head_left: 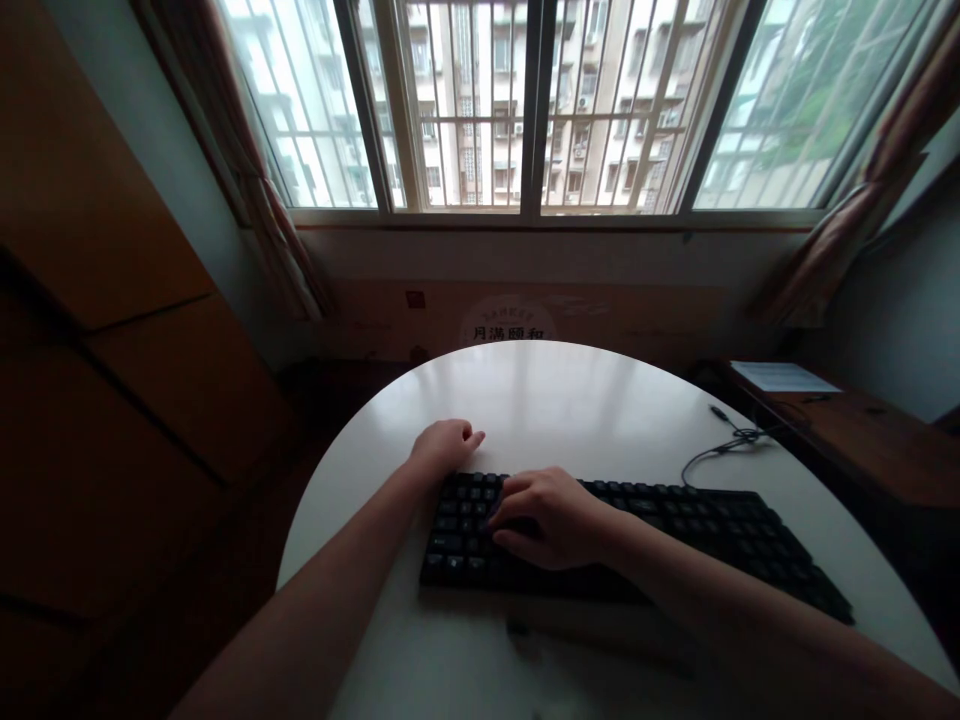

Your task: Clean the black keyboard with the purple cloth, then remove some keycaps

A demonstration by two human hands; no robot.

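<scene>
A black full-size keyboard (720,520) lies on the white round table (525,400), its left end towards the middle of the view. Over its left keys, my right hand (551,515) is bent with the fingers pinched together. A dark spot shows at these fingertips, too small to make out. My left hand (446,445) rests on the table just beyond the keyboard's far left corner. Its fingers are curled in and the thumb points right; the inside of this hand is hidden.
A black cable (709,455) lies loosely coiled behind the keyboard. Near the front, a dark elongated thing (517,628) is blurred. To the right stands a brown desk (862,440) with a white sheet (784,377). A wooden cabinet (105,300) is on the left, barred windows ahead.
</scene>
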